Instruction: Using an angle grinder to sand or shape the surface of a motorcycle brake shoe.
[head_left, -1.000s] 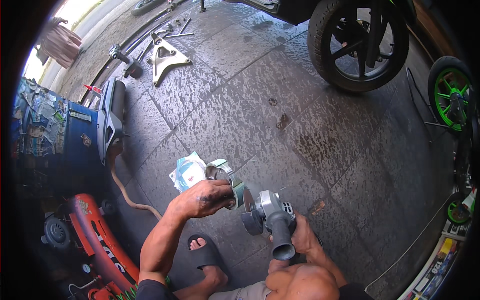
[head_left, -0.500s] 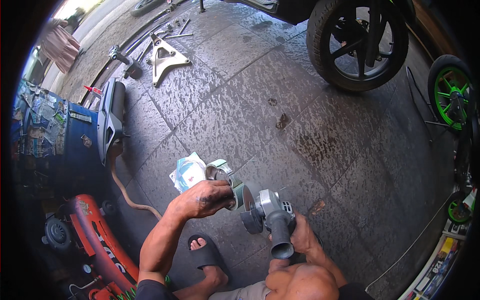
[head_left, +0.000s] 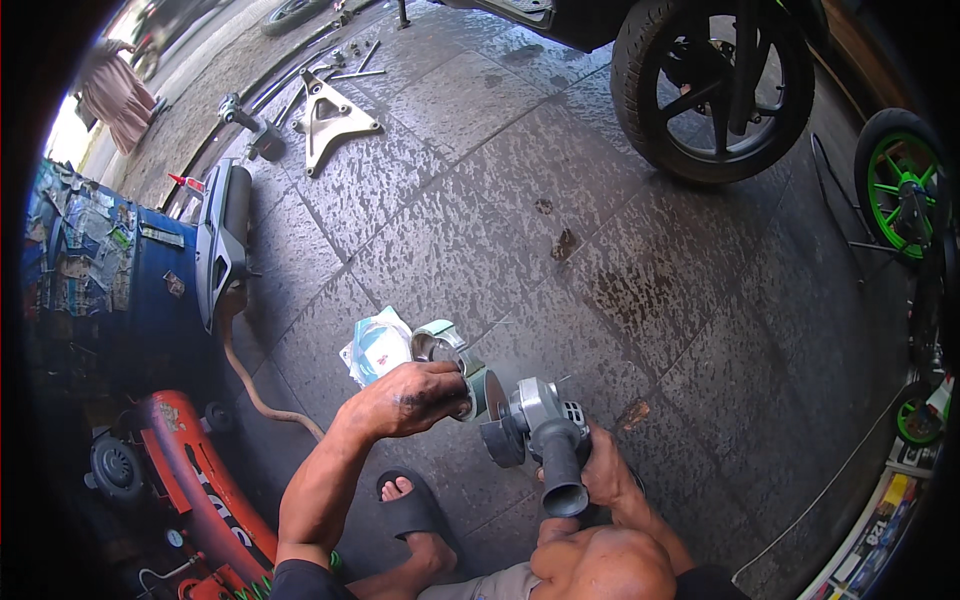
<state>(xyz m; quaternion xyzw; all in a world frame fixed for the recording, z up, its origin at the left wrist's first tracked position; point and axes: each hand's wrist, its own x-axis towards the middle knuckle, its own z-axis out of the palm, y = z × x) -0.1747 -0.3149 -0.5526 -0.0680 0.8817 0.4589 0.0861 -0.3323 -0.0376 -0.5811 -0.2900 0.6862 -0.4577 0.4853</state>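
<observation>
Left hand (head_left: 415, 393): fingers closed round a silver, pale-green-faced curved metal part (head_left: 437, 330), held low over the dark grey tiled floor (head_left: 450, 230), near side, just left of centre. Right hand (head_left: 605, 468): wrapped round the body of a grey-and-black angle grinder (head_left: 541, 408), partly hidden behind it.

Grinder's thin reddish-brown disc (head_left: 496, 396) sits at the part's right-hand end; looks like contact, can't confirm. Can't tell if it's spinning. Black curved guard (head_left: 503, 442) on the near side of the disc.

Step in hand, my read: grinding or cutting that end. Next move calls for a firm left grip, fingers clear of the disc, and a steady grinder angle.

Just left of the part: flat white-and-teal packet (head_left: 382, 345), printed, too small to read.

Further out: pale metal triangular bracket (head_left: 332, 122) far left, black motorcycle wheel (head_left: 715, 90) far right.

Labels: big dark lettering on the orange-red metal tank (head_left: 205, 470), near left, seen at a slant; torn paper labels on the blue drum (head_left: 150, 260) behind it, illegible; bold print on the multicoloured box (head_left: 870, 530) near right.
</observation>
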